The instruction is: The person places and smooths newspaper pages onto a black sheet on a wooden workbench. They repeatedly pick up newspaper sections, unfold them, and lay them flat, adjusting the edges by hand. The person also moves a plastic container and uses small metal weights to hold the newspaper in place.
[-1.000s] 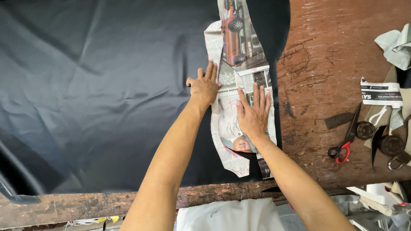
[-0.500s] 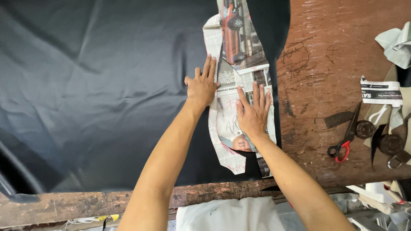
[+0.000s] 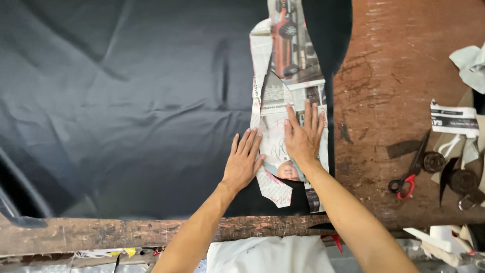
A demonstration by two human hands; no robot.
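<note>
Left hand (image 3: 244, 161) flat at newspaper pattern (image 3: 289, 108) edge; right hand (image 3: 302, 136) flat on it.

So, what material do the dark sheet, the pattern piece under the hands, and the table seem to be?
Dark sheet: probably woven fabric, slight sheen, soft creases. Pattern piece: newspaper, printed with photos and text columns, cut edges. Table: looks like wood, worn reddish-brown, scratched. Both the left hand and the right hand lie flat.

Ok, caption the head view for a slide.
Both hands, left and right, press a newspaper pattern flat on black fabric.
</note>
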